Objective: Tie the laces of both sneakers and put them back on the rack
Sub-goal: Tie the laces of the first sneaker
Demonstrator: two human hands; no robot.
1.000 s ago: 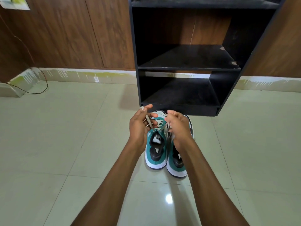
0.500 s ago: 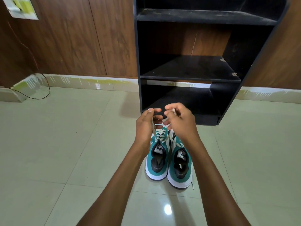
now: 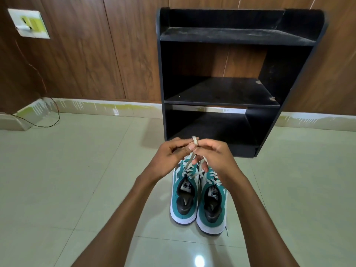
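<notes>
Both sneakers stand side by side on the tiled floor (image 3: 77,180) directly in front of the black rack (image 3: 219,101), heels toward the camera; neither is on a shelf. The left hand (image 3: 169,158) and right hand (image 3: 217,157) meet above the left sneaker (image 3: 184,199), fingers closed in pinches on its cream lace (image 3: 195,141), a short loop of which stands up between the thumbs. To form the bow well, keep both strands taut against the top eyelets, hold the loop at its base, and draw the knot down to the tongue before releasing. The right sneaker (image 3: 212,207) appears still untied: a loose lace end (image 3: 227,230) trails on the floor beside its heel. Each tongue carries a label reading "puma"; a faint imprint on each insole is too small to read. A wall socket plate (image 3: 28,23) shows no legible writing.
</notes>
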